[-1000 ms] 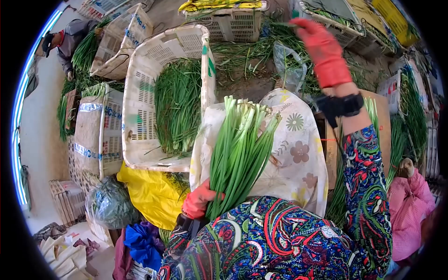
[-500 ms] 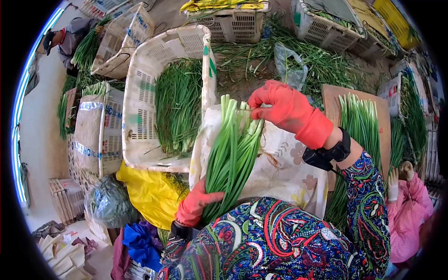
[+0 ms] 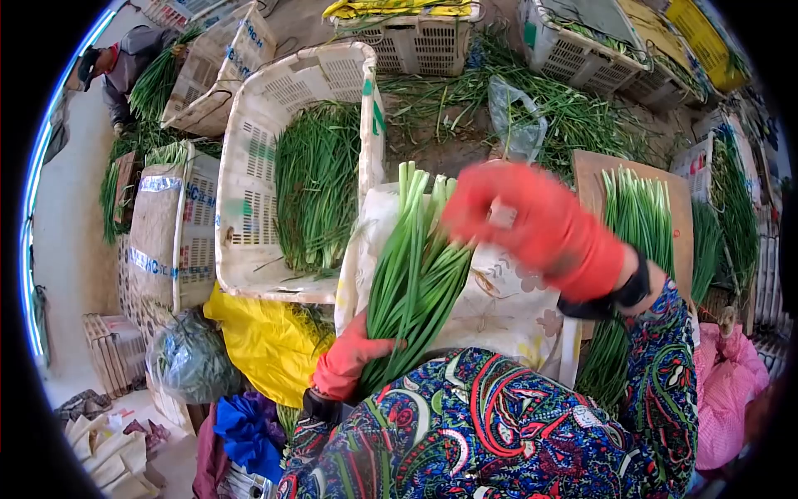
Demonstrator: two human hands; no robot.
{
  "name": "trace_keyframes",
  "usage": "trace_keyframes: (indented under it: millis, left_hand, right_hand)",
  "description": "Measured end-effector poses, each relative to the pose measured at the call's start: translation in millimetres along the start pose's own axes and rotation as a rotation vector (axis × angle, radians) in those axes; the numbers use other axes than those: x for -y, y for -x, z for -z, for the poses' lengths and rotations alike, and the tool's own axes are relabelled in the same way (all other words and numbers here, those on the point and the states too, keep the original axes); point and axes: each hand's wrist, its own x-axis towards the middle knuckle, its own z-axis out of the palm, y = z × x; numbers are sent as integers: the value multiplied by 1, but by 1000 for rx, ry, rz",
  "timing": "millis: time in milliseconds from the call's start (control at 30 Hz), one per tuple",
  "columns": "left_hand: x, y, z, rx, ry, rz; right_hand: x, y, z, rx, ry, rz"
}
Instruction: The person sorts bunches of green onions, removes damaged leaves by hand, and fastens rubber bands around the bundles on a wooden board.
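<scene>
My left hand [image 3: 353,358], in a red glove, is wrapped round the lower part of a bunch of long green stalks [image 3: 416,274]. The pale ends of the bunch point up and away from me, over a flower-patterned cloth [image 3: 499,320]. My right hand [image 3: 532,224], also red-gloved, is blurred by motion beside the pale ends, its fingers curled; whether anything is between them is too smeared to make out. More stalks [image 3: 636,208] lie on a brown board [image 3: 683,224] to the right.
A white crate [image 3: 229,266] with loose greens stands left of the cloth. Scattered leaves [image 3: 582,125] and a clear plastic bag [image 3: 517,125] lie ahead. Yellow plastic [image 3: 262,333] is at lower left. One person [image 3: 133,62] is at upper left, another in a pink sleeve [image 3: 727,391] at right.
My right hand came in from the upper right to the pale ends of the bunch, then moved slightly right and nearer. My left hand has kept hold of the bunch.
</scene>
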Motion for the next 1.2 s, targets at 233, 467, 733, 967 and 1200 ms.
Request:
trace_keyframes:
  millis: [233,467,733,967,1200]
  left_hand:
    - [-7,0,-2,31,19,66]
    - [-5,-4,-2,-11,-22,24]
    - [8,-11,2,-16,-2,-42]
    - [2,-11,-5,42,42,-7]
    - [0,-6,-9,-11,83,71]
  right_hand:
    - [-70,-43,213,-795,-31,-3]
    - [-34,-11,86,-104,465,-111]
    - [-58,24,-67,-86,716,-385]
    - [-126,22,-42,22,1243,-106]
    - [-88,-43,88,-102,1723,-87]
